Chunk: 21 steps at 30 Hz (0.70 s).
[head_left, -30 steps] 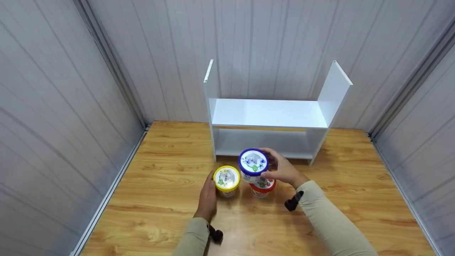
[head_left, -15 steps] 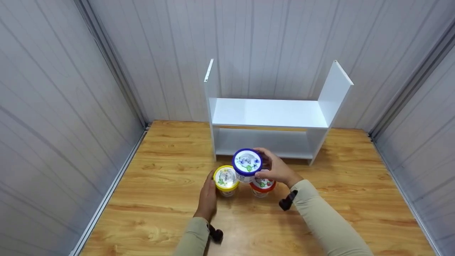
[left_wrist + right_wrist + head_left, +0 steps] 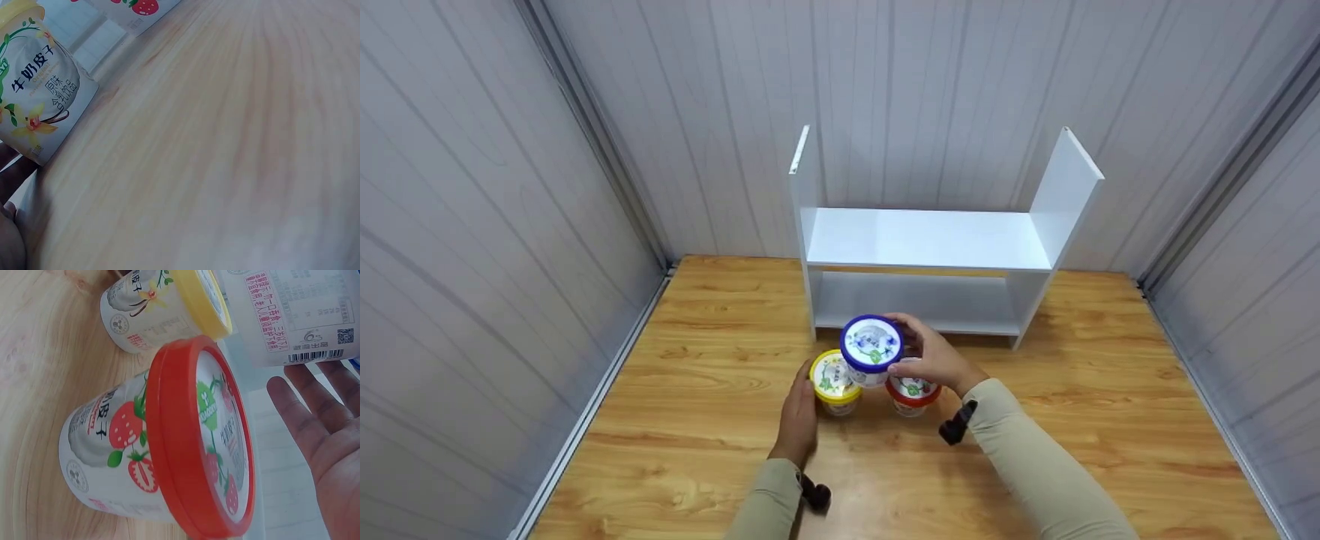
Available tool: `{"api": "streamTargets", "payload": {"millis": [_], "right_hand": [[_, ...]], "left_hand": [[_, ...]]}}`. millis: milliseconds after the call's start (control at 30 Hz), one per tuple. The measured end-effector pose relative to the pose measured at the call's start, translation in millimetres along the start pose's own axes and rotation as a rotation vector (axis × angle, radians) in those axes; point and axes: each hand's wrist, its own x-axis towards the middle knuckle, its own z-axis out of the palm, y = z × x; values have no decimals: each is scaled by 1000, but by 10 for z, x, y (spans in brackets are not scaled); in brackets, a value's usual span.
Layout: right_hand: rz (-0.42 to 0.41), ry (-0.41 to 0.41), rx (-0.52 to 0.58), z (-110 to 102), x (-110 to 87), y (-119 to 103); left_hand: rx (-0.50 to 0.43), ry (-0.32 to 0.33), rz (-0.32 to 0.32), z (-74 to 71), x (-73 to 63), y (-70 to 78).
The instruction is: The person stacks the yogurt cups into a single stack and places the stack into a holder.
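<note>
Your right grip (image 3: pixel 936 358) clasps blue-lidded tub (image 3: pixel 872 346), low centre of head view; tub masks part of yellow-lidded tub (image 3: pixel 831 379), contact unclear. Your left grip (image 3: pixel 796 420) lies unclenched against yellow-lidded tub's left side; cropped at lower left of left wrist view. Red-lidded tub (image 3: pixel 913 397) on surface (image 3: pixel 697 420), lid partly hidden by your right grip.
</note>
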Motion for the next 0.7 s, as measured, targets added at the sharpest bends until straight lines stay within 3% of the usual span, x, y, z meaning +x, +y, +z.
{"api": "streamTargets", "payload": {"millis": [600,700], "right_hand": [[30,-10,11,133,138,-35],[3,-25,17,144,159,-21]], "left_hand": [[-1,-7,-25,1,-9,40],[-17,-18,-15,3,-5,37]]}}
